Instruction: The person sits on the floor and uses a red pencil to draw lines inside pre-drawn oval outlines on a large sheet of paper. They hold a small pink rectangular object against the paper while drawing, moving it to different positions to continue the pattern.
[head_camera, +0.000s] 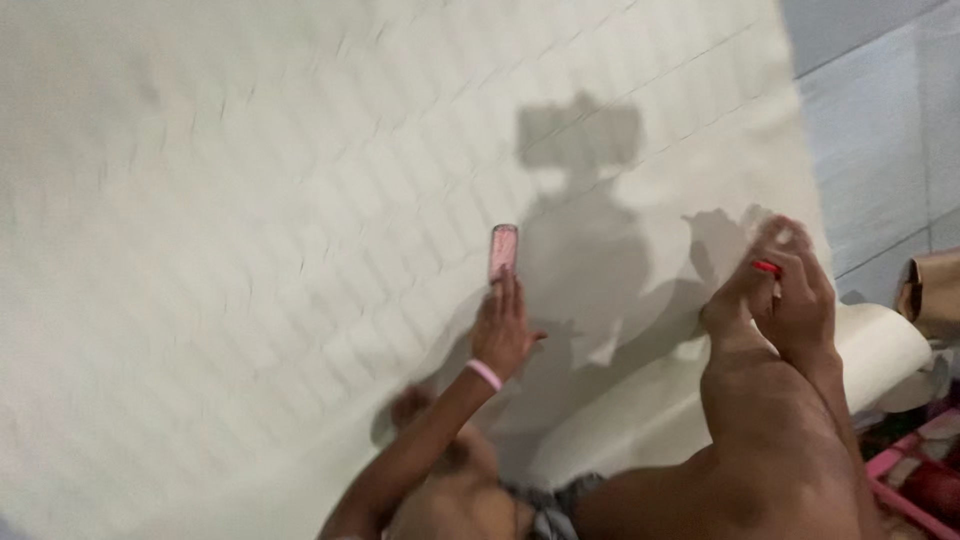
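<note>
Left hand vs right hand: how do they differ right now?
The left hand lies flat with fingers stretched toward a small pink object; the right hand is curled around a red pen. The left wrist wears a pink band; the right shows none. Both rest on the pale sheet.

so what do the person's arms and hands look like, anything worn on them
Both arms are bare, with no sleeves and no gloves. The left hand has a thin pink band around its wrist. The right hand shows no band, ring or watch that can be made out; the picture is somewhat blurred.
</note>
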